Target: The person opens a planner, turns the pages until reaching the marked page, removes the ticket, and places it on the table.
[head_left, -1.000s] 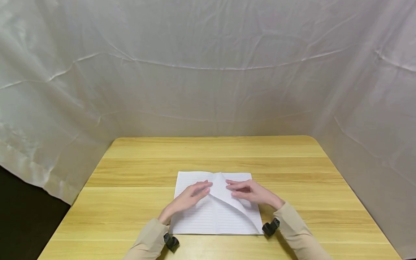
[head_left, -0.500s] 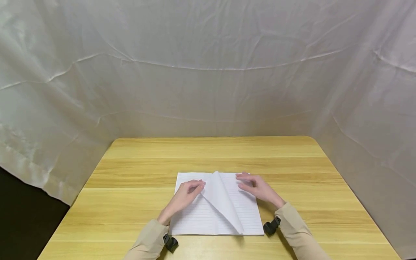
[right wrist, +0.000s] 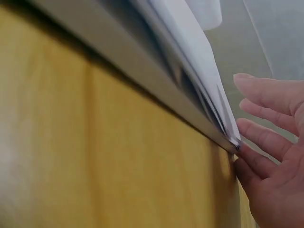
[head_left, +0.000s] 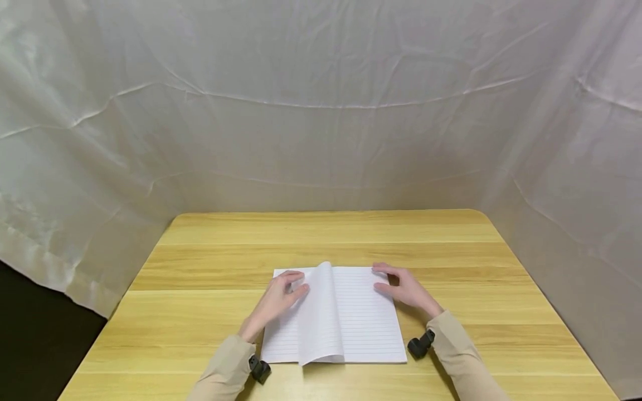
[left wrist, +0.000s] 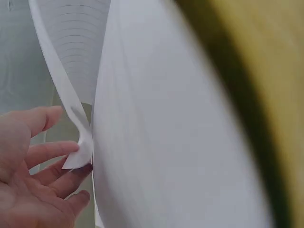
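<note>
An open notebook (head_left: 370, 328) with lined white pages lies on the wooden table. One page (head_left: 321, 326) arches up from the middle fold and leans over the left half. My left hand (head_left: 277, 299) is beside that page's far corner. In the left wrist view the corner of the page (left wrist: 80, 154) curls against the fingers (left wrist: 53, 149), with the thumb apart from it. At the far right corner of the notebook, my right hand (head_left: 407, 291) has its fingers loosely extended. The right wrist view shows these fingers (right wrist: 266, 135) right at the notebook's edge (right wrist: 223, 111).
The pale wooden table (head_left: 200, 267) extends around the notebook on all sides. Wrinkled light grey cloth (head_left: 321, 150) hangs behind and along both sides. Beige sleeves carry a small black camera at the left wrist (head_left: 259, 369) and another at the right wrist (head_left: 420, 344).
The page has swung from the right half over to the left. My left hand has moved left with it and its thumb has come away. My right hand has shifted outward to the notebook's right edge.
</note>
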`<state>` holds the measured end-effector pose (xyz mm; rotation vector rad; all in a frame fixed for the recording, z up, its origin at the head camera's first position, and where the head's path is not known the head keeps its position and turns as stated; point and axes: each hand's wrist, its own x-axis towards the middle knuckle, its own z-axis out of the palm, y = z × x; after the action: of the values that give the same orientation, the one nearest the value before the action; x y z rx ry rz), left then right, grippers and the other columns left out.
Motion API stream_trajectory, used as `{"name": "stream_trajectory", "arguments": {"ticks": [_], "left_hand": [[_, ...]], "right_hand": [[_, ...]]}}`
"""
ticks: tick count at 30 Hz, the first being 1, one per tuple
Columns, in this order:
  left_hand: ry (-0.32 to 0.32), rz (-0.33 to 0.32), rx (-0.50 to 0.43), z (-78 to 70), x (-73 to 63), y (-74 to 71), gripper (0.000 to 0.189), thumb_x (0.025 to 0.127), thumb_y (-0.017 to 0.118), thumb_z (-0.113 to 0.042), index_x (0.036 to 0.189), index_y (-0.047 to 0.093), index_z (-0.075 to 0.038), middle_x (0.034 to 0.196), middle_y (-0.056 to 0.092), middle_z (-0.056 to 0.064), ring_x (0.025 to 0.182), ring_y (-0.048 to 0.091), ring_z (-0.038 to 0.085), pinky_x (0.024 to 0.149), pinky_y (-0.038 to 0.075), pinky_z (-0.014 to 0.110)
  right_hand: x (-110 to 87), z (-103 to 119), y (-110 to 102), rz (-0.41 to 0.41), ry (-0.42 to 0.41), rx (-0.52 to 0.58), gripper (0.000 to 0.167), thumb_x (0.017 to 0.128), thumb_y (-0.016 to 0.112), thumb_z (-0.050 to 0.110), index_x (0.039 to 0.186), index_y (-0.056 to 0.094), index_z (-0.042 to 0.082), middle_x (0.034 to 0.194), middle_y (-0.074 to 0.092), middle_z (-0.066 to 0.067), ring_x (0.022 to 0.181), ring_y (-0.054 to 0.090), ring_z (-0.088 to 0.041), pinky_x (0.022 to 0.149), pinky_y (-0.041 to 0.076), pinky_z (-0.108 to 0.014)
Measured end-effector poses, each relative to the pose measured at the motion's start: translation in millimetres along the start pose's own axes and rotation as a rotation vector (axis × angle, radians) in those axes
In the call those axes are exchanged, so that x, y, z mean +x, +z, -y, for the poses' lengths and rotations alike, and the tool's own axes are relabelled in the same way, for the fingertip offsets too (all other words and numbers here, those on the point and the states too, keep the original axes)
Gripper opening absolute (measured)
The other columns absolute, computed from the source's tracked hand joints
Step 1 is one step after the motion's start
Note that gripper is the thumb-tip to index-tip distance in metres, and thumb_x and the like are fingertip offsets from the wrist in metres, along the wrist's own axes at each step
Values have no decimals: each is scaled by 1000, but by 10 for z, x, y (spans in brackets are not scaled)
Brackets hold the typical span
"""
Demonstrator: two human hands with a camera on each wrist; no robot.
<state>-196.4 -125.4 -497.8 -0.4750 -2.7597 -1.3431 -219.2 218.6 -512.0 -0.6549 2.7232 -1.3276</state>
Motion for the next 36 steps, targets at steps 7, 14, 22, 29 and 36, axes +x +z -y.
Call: {"name": "stream_trajectory", "arguments": {"ticks": [7, 14, 22, 29, 36], "left_hand": [[-62, 74, 52, 71, 5, -70, 58, 96, 68, -34, 135, 58, 8, 144, 56, 20, 136, 50, 43, 114, 42, 57], [-36, 109, 109, 124, 36, -113, 68, 91, 73, -39, 137, 56, 8, 146, 52, 20, 139, 47, 41, 122, 29, 60], [49, 201, 278, 50, 11, -88, 80, 88, 73, -49, 145, 50, 3, 166, 23, 22, 156, 6, 48, 124, 3, 69], [122, 372, 239, -4, 21, -48, 90, 87, 75, -48, 156, 35, -5, 168, 18, 18, 157, 4, 45, 125, -2, 68], [140, 457, 248, 1, 30, -40, 95, 86, 77, -46, 159, 29, -8, 169, 14, 18, 157, 3, 46, 124, 1, 69]], "right_hand": [[28, -43, -32, 2, 14, 3, 46, 93, 72, 17, 133, 62, -3, 146, 54, -27, 136, 48, -49, 116, 34, -64], [122, -82, -52, 11, 21, -58, 50, 91, 74, 18, 133, 60, -6, 138, 59, -28, 129, 53, -49, 109, 43, -64], [168, -73, -60, 26, 64, -180, 56, 89, 77, 27, 132, 61, -5, 134, 54, -29, 128, 43, -49, 104, 41, -68], [202, -117, -66, 13, 45, -191, 53, 88, 78, 27, 129, 64, -3, 126, 57, -25, 121, 47, -45, 100, 44, -63], [212, -139, -58, -34, 36, -162, 44, 87, 80, 22, 124, 68, 1, 118, 59, -20, 113, 53, -40, 94, 48, -57]]}}
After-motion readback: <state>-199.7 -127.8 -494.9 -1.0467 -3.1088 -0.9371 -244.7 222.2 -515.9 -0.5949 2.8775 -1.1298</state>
